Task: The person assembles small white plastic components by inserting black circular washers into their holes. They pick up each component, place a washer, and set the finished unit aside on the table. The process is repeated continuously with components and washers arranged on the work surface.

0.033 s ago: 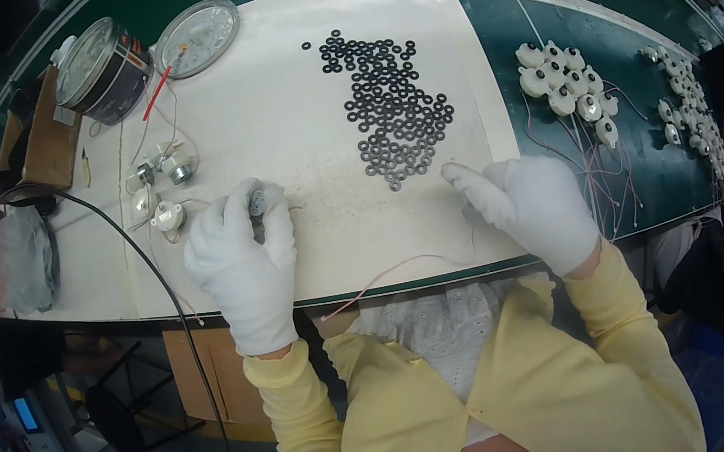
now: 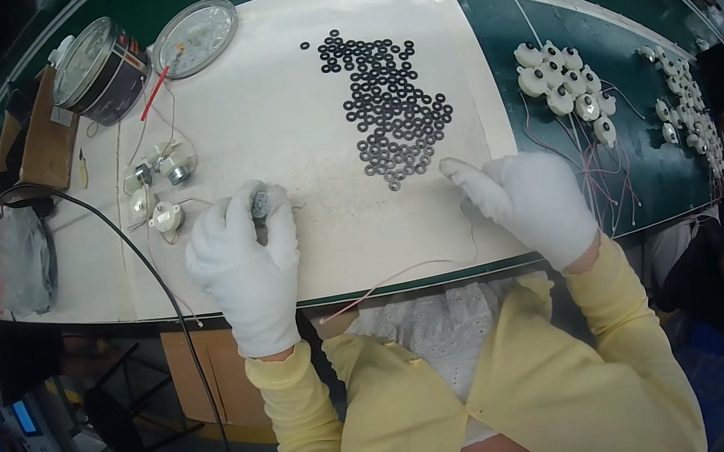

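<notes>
My left hand [image 2: 245,264], in a white glove, pinches a small grey round part [image 2: 260,205] between thumb and fingers. Beside it lie several small white-and-metal parts with thin wires [image 2: 167,217]. My right hand [image 2: 527,202], also gloved, is held over the right side of the white board, thumb and fingers closed together. What they hold is hidden. A thin pink wire [image 2: 390,274] trails from below that hand to the board's near edge. Beyond and between my hands, many black rings [image 2: 389,105] lie loose on the board.
At the far left stand a tin [image 2: 101,73], a round lid [image 2: 198,37] with a red stick [image 2: 155,95], and a cardboard box [image 2: 47,141]. A black cable [image 2: 138,246] crosses the left side. White wired parts [image 2: 565,84] cover the green mat [image 2: 505,22]. Other people sit at both sides.
My left hand has shifted very slightly to the right with the grey part in it. My right hand stays in place.
</notes>
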`<state>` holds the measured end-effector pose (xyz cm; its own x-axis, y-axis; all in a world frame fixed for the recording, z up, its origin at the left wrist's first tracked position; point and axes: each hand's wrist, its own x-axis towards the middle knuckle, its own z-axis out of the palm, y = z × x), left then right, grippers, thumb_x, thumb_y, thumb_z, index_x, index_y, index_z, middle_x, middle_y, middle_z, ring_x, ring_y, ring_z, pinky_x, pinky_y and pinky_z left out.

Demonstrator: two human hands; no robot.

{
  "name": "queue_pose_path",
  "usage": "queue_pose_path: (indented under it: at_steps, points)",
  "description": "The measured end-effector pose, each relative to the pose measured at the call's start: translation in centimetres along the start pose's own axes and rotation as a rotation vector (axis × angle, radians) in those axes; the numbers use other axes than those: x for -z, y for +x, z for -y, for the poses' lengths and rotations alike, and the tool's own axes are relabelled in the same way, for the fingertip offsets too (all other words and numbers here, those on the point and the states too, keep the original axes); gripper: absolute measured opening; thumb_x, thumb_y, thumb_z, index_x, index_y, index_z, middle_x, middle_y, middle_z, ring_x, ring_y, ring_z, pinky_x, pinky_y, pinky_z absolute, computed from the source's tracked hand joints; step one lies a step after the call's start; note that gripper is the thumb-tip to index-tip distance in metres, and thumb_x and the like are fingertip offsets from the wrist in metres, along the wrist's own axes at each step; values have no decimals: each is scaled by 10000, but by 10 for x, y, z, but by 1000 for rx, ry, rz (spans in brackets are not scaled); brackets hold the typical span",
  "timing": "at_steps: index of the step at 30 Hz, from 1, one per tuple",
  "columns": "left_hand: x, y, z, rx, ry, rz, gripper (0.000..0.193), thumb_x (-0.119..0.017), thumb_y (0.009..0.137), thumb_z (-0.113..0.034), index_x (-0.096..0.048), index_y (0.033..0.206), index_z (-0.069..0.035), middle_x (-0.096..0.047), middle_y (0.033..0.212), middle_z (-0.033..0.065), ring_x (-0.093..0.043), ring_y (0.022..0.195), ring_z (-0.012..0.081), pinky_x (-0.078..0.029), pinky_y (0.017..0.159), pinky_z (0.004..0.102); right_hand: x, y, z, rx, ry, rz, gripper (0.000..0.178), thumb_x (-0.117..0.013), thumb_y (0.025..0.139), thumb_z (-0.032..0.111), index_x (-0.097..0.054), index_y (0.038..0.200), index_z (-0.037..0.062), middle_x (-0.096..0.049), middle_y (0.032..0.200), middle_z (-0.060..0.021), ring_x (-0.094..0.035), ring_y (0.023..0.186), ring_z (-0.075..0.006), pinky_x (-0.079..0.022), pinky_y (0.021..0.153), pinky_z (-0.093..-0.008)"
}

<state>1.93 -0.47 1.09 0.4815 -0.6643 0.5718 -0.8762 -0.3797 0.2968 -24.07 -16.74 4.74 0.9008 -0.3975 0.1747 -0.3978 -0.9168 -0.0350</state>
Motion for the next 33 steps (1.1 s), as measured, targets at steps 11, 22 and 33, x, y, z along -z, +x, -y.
queue_pose_path:
  at_steps: [11,22,33]
  points:
    - [0,-5,-4,26,-65,11,222,-817,853,-226,-737,1027,-115,-646,860,27,-638,854,259,-469,807,435,20,9,-23,-356,-39,-22,265,-706,973,377,-789,1122,173,-643,633,-56,-642,538,-269,-500,494,-402]
    - [1,-4,-3,34,-104,6,218,-817,845,-206,-732,1019,-106,-636,857,31,-636,861,264,-472,789,425,6,13,0,-481,753,-10,272,-736,967,220,-750,1142,12,-777,853,-107,-745,747,-166,-567,694,-279]
    - [0,-4,-3,15,-101,-26,229,-828,821,-199,-732,1002,-97,-641,860,47,-635,858,276,-485,779,438,11,26,-2,-635,1174,98,275,-597,1064,91,-647,1304,-33,-715,1024,-5,-593,877,-45,-484,751,-206]
